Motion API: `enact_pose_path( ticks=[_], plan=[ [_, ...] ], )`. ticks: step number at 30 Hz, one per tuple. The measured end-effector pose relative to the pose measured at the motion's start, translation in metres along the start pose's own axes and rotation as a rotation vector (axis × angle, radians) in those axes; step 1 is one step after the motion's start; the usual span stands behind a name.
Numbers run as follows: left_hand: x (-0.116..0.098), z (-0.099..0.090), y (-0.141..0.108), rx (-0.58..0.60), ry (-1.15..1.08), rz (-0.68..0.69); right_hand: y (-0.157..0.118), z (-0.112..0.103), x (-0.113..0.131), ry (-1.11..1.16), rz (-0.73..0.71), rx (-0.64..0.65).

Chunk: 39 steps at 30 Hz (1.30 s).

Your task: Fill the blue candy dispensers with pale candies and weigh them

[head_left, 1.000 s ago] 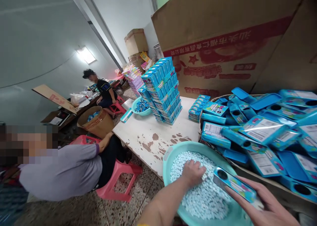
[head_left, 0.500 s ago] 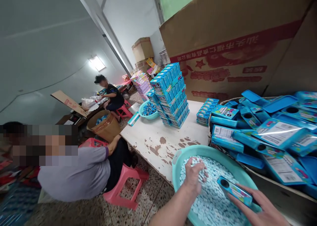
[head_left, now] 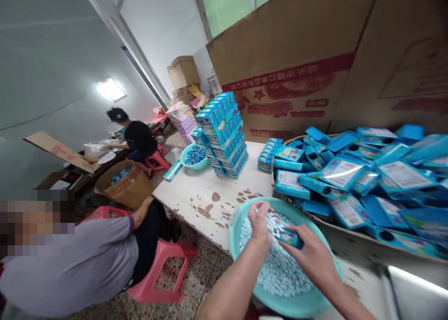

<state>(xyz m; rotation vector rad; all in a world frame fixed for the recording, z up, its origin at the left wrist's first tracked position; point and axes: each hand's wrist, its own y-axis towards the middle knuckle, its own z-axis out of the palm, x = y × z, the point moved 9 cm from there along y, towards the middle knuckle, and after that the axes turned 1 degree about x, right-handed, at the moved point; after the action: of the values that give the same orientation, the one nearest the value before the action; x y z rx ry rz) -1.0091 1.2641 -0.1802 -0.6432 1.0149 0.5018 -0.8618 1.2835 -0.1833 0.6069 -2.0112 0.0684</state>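
Observation:
My left hand (head_left: 261, 224) is curled around a handful of small pale candies (head_left: 275, 225), tipped toward the end of a small blue box (head_left: 289, 237). Fingers and thumb of my right hand (head_left: 313, 252) grip that box by its sides, tilted over the basin. Both hands are above a turquoise basin (head_left: 332, 259) filled with loose pale blue candies (head_left: 283, 278). The opening of the box is hidden behind the handful.
A carton piled with empty-looking blue boxes (head_left: 341, 173) stands at right. Stacked blue boxes (head_left: 224, 138) and a bowl of wrapped sweets (head_left: 196, 168) sit on the worn white table (head_left: 199, 194). A co-worker (head_left: 80, 259) sits at left; another person (head_left: 138, 138) sits farther back.
My left hand has risen from the candies with a handful and met the blue box. My right hand has brought the box leftward. The view has turned to the right.

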Motion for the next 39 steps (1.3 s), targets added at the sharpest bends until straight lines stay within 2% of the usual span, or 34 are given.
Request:
enact_pose_path(
  ticks=[4,9,12,15,21,26,34,39],
  plan=[
    [-0.007,0.007,0.004,-0.012,0.008,0.047,0.007,-0.01,0.008,0.001,0.025,-0.016],
    [-0.006,0.025,0.016,0.061,0.007,0.042,0.016,-0.019,0.008,-0.006,0.057,-0.055],
    [-0.012,0.031,0.017,0.095,0.097,0.118,0.018,-0.019,0.009,-0.018,0.055,-0.067],
    [-0.02,0.031,0.016,0.09,0.181,0.208,0.021,-0.017,0.008,-0.011,0.072,-0.082],
    [-0.026,0.029,0.02,0.056,0.175,0.224,0.025,-0.02,0.02,0.016,0.054,-0.102],
    [-0.013,0.033,0.02,0.093,0.191,0.126,0.023,-0.021,0.013,0.025,0.122,-0.082],
    [-0.01,0.031,0.006,0.107,0.142,0.084,0.016,-0.018,0.007,0.048,0.122,-0.065],
    [-0.021,0.032,-0.005,0.133,0.18,0.202,0.009,-0.02,0.005,0.14,0.139,-0.074]
  ],
)
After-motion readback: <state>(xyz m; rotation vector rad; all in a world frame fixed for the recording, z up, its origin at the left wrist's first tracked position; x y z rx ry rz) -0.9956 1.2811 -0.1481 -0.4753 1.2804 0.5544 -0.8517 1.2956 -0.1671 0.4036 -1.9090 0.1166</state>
